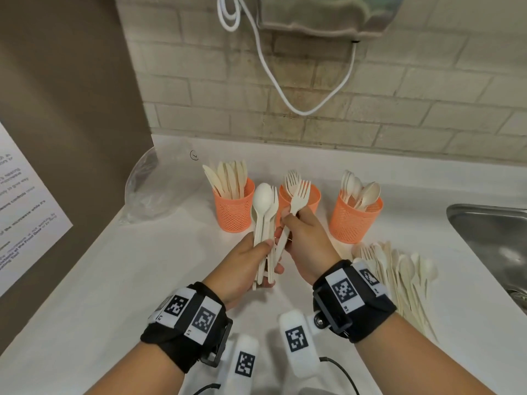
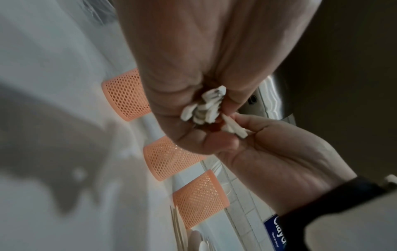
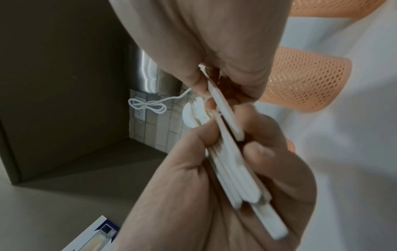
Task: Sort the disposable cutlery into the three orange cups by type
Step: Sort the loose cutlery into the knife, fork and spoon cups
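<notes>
Three orange mesh cups stand in a row near the wall: the left cup [image 1: 234, 208] holds knives, the middle cup [image 1: 312, 199] holds forks, the right cup [image 1: 352, 219] holds spoons. My left hand [image 1: 256, 258] grips a bundle of mixed cream cutlery [image 1: 263, 223] upright, a spoon bowl on top. My right hand [image 1: 306, 240] pinches a single fork [image 1: 299, 199] by its handle, its tines up in front of the middle cup. In the right wrist view the fork handle [image 3: 225, 110] lies against the bundle [image 3: 236, 178]. In the left wrist view the handle ends [image 2: 204, 108] show.
A loose pile of unsorted cutlery [image 1: 399, 277] lies on the white counter [image 1: 142, 280] to the right of my hands. A steel sink [image 1: 496, 238] is at the far right. Crumpled clear plastic [image 1: 154, 189] sits at the left by a brown panel [image 1: 71, 109].
</notes>
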Motion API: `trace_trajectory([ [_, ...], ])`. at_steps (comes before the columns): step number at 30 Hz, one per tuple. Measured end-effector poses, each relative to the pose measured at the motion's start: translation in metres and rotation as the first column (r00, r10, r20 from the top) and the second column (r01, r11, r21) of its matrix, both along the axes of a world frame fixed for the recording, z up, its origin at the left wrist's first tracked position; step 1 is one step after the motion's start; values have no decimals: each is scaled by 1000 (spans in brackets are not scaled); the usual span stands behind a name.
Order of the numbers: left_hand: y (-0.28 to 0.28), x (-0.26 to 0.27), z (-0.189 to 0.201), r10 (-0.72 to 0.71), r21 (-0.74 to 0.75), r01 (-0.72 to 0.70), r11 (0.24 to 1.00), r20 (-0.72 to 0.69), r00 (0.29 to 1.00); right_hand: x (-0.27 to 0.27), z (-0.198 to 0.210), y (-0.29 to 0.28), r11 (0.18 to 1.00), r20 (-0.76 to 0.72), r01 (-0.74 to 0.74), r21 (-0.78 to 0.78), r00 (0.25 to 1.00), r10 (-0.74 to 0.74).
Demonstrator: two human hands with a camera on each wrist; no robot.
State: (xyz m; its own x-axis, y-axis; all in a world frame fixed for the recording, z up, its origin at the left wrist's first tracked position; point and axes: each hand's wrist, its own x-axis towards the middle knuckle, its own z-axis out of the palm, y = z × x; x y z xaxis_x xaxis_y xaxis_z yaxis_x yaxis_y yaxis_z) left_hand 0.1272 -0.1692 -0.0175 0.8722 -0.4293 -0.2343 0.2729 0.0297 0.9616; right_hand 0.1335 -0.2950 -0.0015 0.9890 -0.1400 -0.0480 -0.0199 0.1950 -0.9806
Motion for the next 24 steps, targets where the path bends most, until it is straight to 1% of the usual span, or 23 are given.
trace_trajectory([
  [3,2,3,-1,29,-3,-29,1000,-26,999,4,-4,-5,997,-56,74,21,996,-73],
  [5,4,4,-1,40,-18,-40,999,-30,999,4,-5,-9,998,-97,70,3,993,-69],
  [7,5,4,1,26,-30,-26,999,-17,1000,2,-5,-9,998,-136,-9,-60,991,1],
  [9,5,3,3,4,-34,-4,999,3,1000,-1,-5,-8,987,-138,-113,-110,986,97],
  [11,6,2,4,7,-40,-7,999,6,1000,-1,-6,-7,980,-128,-155,-123,982,140],
  [17,10,1,1,57,-97,-62,993,-52,997,5,-12,-9,994,-147,-79,-71,987,67],
  [21,13,4,-4,147,-13,-147,989,-40,988,6,-13,-8,998,-138,3,57,990,5],
  [23,14,4,-3,146,-23,-147,989,-41,988,4,-11,-9,999,-154,19,26,988,-14],
  [24,14,4,-2,142,-36,-144,989,-46,989,2,-10,-9,1000,-153,2,-7,988,-3],
])
